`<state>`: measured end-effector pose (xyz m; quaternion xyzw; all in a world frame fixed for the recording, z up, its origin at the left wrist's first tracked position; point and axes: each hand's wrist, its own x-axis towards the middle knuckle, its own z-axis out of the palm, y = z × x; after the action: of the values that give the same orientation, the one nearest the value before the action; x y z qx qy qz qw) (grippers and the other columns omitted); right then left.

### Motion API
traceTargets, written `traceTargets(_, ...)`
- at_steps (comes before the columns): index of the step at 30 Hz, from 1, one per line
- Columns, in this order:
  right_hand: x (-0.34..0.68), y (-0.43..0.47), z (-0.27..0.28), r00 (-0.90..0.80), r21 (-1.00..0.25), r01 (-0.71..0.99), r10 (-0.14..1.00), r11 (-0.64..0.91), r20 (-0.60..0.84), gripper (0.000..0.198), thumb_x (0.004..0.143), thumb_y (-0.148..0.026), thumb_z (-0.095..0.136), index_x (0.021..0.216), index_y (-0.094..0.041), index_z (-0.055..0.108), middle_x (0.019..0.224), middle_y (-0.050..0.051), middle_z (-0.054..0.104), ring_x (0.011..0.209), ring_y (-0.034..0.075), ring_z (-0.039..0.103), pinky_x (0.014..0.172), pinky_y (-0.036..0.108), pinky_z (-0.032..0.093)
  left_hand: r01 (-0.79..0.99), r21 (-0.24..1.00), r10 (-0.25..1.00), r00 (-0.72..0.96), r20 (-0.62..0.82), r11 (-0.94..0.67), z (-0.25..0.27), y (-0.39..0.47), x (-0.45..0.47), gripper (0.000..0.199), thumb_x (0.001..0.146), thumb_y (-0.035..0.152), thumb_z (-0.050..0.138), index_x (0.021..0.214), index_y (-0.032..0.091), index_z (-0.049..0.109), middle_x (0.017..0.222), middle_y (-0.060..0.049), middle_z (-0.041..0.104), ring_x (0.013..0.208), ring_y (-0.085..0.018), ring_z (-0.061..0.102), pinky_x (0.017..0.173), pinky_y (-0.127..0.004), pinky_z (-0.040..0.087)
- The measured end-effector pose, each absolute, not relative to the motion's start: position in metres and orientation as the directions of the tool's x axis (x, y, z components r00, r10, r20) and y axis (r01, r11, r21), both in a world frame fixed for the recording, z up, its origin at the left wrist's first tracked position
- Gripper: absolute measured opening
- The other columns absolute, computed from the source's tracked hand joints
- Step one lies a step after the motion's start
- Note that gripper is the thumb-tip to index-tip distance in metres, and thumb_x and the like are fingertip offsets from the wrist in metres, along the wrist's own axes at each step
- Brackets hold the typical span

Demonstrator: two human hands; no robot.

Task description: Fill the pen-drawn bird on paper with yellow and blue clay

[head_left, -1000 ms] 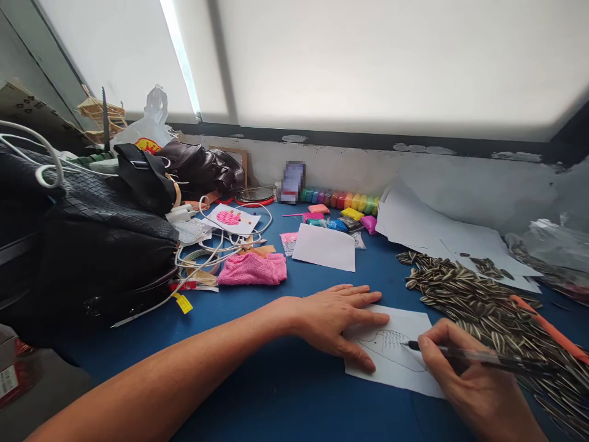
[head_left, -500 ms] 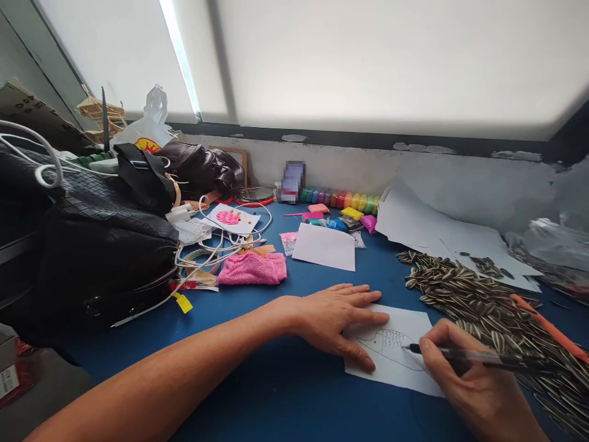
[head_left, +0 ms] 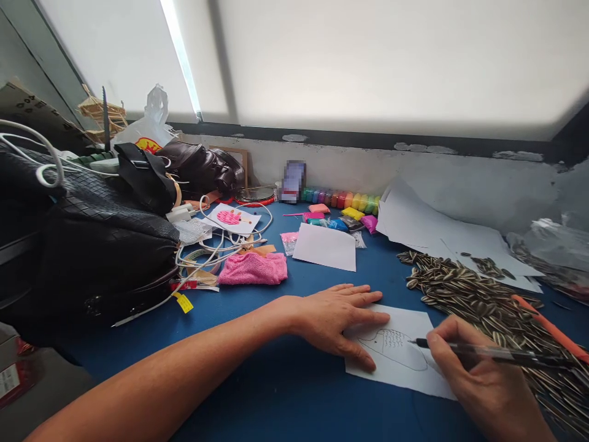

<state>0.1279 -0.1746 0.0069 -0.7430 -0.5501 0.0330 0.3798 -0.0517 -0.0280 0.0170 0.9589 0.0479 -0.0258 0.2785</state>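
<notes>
L hand (head_left: 338, 322) lies flat, fingers spread, on the paper (head_left: 391, 379); R hand (head_left: 473, 362) pinches a black pen (head_left: 492, 352), tip at the drawing (head_left: 402, 361) (w/ small curved marks (head_left: 392, 339)). Paper's on blue counter (head_left: 276, 399), nr striped seeds (head_left: 473, 301).

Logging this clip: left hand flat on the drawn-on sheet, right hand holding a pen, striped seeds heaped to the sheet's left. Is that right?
Not quite: the striped seeds are heaped to the sheet's right, as the head view shows. The left hand and the right hand with its pen are as you say.
</notes>
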Motion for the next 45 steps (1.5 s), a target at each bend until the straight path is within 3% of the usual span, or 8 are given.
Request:
traceTargets(29,0.1277,-0.1757,0.0061,0.404,-0.630,0.768,0.848,-0.111,0.343,0.029,0.084,-0.040,0.048,0.058,-0.025,0.047,0.053,-0.004,0.044,0.047,0.012,0.041,0.044,0.026,0.031,0.108,0.537,0.081,0.994,-0.072,-0.836,0.0181,-0.0279,-0.0523,0.078,0.085,0.056,0.059,0.149,0.018,0.033,0.160,-0.013,0.013,0.149,-0.024,0.002,0.120,-0.041,0.005)
traceTargets(38,0.1276,-0.1767,0.0076,0.483,-0.600,0.764,0.828,-0.238,0.286,0.029,0.084,-0.045,0.045,0.063,-0.026,0.047,0.051,-0.005,0.042,0.043,0.012,0.036,0.041,0.027,0.028,0.098,0.533,0.073,0.995,-0.067,-0.841,0.0186,-0.0277,-0.0519,0.077,0.086,0.054,0.059,0.149,0.018,0.033,0.160,-0.014,0.013,0.149,-0.025,0.002,0.120,-0.041,0.005)
traceTargets(45,0.1285,-0.1749,0.0061,0.415,-0.595,0.789,0.845,-0.151,0.336,0.030,0.085,-0.043,0.046,0.062,-0.026,0.048,0.054,-0.004,0.046,0.047,0.014,0.042,0.046,0.028,0.031,0.096,0.537,0.075,0.995,-0.062,-0.838,0.0173,-0.0282,-0.0518,0.078,0.085,0.055,0.059,0.149,0.018,0.033,0.160,-0.014,0.013,0.149,-0.025,0.002,0.120,-0.041,0.005)
